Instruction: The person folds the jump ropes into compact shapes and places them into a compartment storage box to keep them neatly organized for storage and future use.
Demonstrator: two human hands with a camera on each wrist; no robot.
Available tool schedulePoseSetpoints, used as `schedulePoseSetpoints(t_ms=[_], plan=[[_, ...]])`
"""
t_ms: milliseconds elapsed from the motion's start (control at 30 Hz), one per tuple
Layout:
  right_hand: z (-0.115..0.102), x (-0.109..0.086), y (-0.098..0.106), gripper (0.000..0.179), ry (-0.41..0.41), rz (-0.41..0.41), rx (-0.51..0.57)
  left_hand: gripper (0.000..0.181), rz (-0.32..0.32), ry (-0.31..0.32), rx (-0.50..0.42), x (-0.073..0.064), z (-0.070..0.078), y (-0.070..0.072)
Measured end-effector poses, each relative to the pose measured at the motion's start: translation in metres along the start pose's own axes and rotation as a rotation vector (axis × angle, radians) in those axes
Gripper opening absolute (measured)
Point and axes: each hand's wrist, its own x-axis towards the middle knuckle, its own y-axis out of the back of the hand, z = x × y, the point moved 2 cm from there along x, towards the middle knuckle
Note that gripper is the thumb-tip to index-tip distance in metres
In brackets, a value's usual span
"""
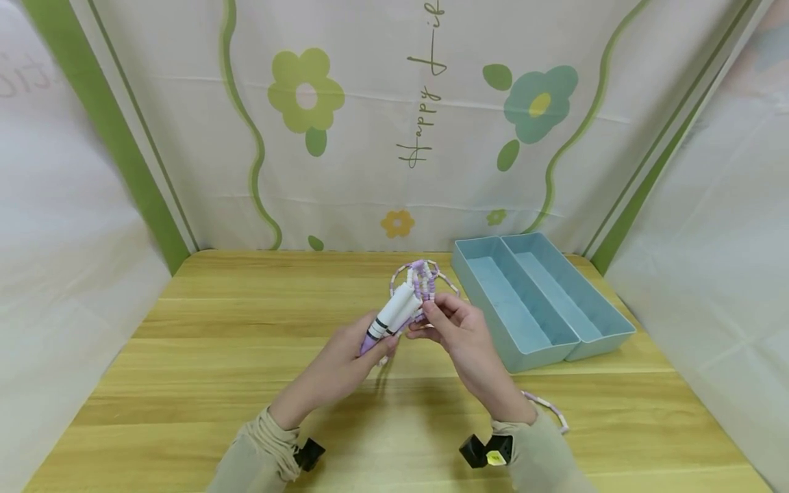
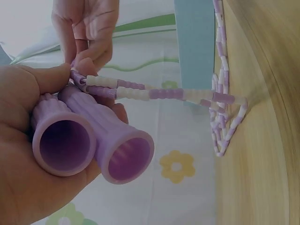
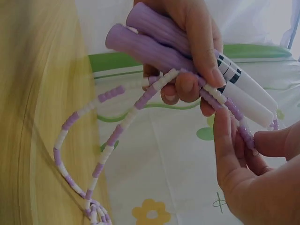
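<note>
Both handles (image 1: pixel 394 311) of a beaded jump rope, purple and white with black bands, lie side by side in my left hand (image 1: pixel 342 356). Its fingers wrap around them, and in the left wrist view their hollow purple ends (image 2: pixel 124 161) face the camera. My right hand (image 1: pixel 462 335) pinches the purple-and-white beaded cord (image 3: pixel 244 133) between thumb and fingers, close to the white ends of the handles. Several lengths of cord are bunched there. More cord (image 2: pixel 166 93) loops down from the left hand to the table, where part of it lies in a heap.
Two light blue trays (image 1: pixel 502 294) stand side by side at the back right of the wooden table (image 1: pixel 246 329). A stretch of beaded cord (image 1: pixel 548 404) lies by my right wrist. A flower-print curtain (image 1: pixel 370 164) closes off the back, with white sheets at both sides.
</note>
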Motion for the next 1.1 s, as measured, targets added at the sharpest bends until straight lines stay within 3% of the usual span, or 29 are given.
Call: schedulePoseSetpoints(t_ms=[167,467,767,933,1100], plan=[[0.004,0.002,0.003,0.028,-0.013,0.003,-0.06,0.027,-0.016,0.024,0.001,-0.002,0.003,0.001],[0.012,0.002,0.008,0.04,-0.068,0.022,-0.046,0.027,-0.049,0.055,-0.009,-0.003,0.004,0.002],[0.023,0.002,0.011,0.023,-0.123,0.044,-0.074,0.033,-0.065,0.067,-0.023,-0.005,0.006,0.006],[0.041,-0.004,0.007,0.04,-0.139,-0.079,-0.253,0.031,-0.066,0.08,-0.043,-0.003,0.012,0.011],[0.058,-0.009,-0.004,0.045,-0.007,-0.244,-0.487,0.025,-0.077,0.02,-0.05,0.006,0.027,0.017]])
